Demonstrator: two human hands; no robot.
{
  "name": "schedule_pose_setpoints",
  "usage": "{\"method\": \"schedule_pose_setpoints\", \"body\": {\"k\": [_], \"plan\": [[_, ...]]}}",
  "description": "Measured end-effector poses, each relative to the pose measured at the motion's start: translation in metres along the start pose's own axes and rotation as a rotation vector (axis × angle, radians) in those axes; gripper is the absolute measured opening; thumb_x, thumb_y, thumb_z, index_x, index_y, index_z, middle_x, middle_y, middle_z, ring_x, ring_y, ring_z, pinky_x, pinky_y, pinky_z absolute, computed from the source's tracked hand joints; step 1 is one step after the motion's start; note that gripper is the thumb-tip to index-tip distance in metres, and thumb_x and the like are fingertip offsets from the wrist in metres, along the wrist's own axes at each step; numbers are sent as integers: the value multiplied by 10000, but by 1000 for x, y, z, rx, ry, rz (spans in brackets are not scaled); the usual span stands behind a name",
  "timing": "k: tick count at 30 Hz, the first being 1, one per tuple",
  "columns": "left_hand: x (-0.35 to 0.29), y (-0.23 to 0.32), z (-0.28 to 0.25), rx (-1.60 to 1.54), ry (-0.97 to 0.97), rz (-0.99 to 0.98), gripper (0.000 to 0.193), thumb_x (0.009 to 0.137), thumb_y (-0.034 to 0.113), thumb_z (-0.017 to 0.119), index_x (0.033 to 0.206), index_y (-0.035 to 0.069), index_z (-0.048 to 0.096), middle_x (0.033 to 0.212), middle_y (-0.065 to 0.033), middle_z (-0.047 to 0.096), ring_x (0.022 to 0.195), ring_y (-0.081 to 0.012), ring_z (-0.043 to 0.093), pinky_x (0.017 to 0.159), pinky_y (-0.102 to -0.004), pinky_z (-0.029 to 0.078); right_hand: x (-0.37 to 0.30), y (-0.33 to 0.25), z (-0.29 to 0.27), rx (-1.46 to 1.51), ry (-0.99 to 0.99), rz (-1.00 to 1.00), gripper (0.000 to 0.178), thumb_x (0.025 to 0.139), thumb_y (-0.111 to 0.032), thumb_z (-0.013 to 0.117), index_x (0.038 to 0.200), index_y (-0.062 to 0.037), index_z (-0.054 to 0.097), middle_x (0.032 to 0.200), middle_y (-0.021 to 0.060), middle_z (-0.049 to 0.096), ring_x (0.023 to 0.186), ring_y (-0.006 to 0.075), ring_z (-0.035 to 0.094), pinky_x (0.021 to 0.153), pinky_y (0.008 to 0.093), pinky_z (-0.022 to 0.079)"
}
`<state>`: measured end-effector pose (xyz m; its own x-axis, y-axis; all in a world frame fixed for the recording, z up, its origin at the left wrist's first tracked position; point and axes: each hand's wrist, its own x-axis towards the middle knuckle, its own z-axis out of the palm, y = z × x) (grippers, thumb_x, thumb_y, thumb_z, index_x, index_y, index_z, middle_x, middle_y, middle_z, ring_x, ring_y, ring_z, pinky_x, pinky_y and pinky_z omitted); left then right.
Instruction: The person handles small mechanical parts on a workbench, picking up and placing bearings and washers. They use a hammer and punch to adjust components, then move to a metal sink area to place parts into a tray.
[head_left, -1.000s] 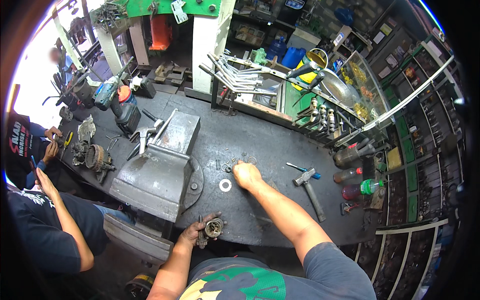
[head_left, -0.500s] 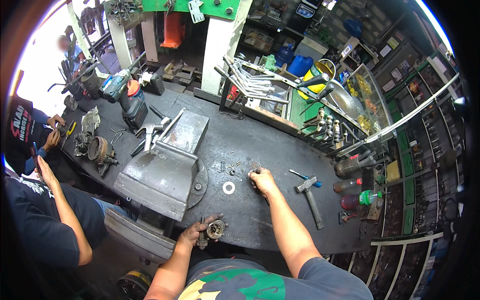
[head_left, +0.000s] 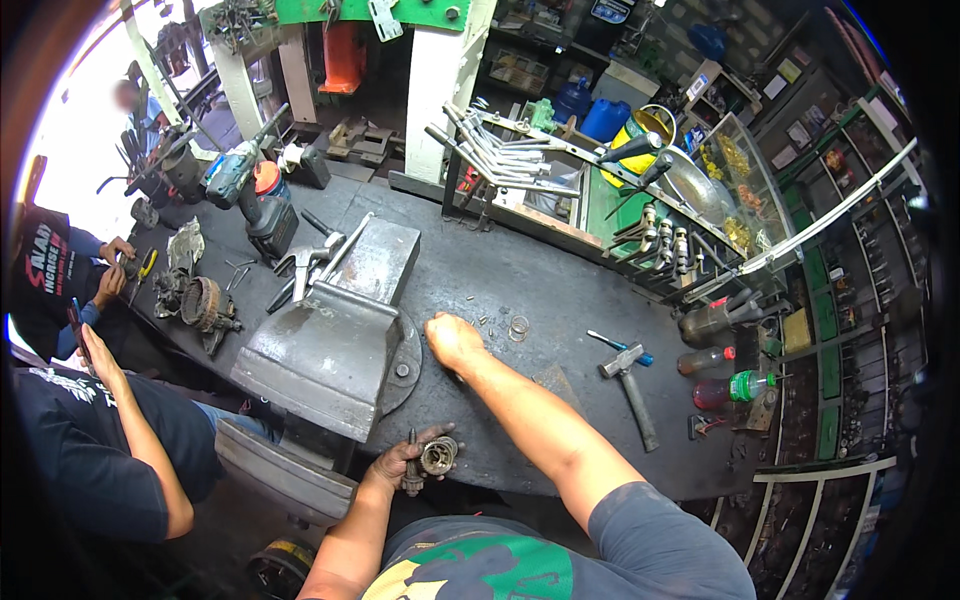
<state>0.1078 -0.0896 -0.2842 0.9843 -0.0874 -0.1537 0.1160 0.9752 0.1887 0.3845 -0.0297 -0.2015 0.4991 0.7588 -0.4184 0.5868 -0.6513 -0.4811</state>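
Note:
Dark with grease, my left hand [head_left: 408, 457] is closed around a gear shaft [head_left: 412, 470] and a hollow, toothed metal ring part [head_left: 438, 457] near the bench's front edge. My right hand [head_left: 453, 341] reaches down to the bench just right of the vise base, with its fingers curled. Whatever lies between its fingertips is hidden by the hand itself. Beyond it lie a few tiny metal pins [head_left: 483, 320] and a thin ring-shaped part [head_left: 519, 327]. The hand and forearm cover the spot where the spring and flat washer showed earlier.
A big bench vise [head_left: 325, 345] stands left, with a hammer [head_left: 300, 262] behind it and a cordless drill [head_left: 250, 195] farther back. Another hammer [head_left: 630, 395], a screwdriver [head_left: 620, 347] and several bottles [head_left: 735, 390] are right. A co-worker [head_left: 110, 440] holding a phone is on the left.
My right hand has moved left, from the ring-shaped part to beside the vise base, over the small parts there. My left hand keeps hold of the gear shaft and ring part.

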Motion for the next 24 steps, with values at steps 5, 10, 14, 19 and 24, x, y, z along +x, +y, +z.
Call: {"method": "schedule_pose_setpoints", "body": {"k": [5,10,14,19,24], "plan": [[1,4,9,91,8,-11,1181,804,489,920,1701,48,292,1544,-257,577,1189,-291,743,902,-394,670,0,-3,4,-223,26,-153,377,955,-154,521,1186,15,765,1238,300,746,1192,429,731,997,522,590],[-3,4,7,62,9,-5,1152,815,420,916,1699,37,284,1571,-286,537,1228,-314,729,921,-431,681,-10,10,-29,440,72,9,271,899,9,576,1140,47,694,1081,196,771,991,342,774,892,466,644],[1,4,4,83,-20,-43,1155,832,466,901,1705,40,277,1578,-273,539,1245,-296,715,931,-411,667,-22,87,-62,1498,-83,165,213,928,17,580,1120,-35,656,887,98,691,857,244,735,767,373,645],[0,9,16,132,-25,-55,1165,840,534,889,1711,50,284,1580,-246,550,1221,-254,719,939,-379,648,-24,59,-77,-118,128,365,453,921,-355,812,1214,-10,793,1309,248,750,1255,385,723,1066,485,579],[0,7,10,138,-21,-46,1172,837,537,889,1711,48,280,1573,-243,555,1223,-249,717,943,-379,649,-5,73,-50,-184,138,387,402,927,-303,807,1229,-38,800,1280,237,766,1243,380,731,1045,467,596]]}}
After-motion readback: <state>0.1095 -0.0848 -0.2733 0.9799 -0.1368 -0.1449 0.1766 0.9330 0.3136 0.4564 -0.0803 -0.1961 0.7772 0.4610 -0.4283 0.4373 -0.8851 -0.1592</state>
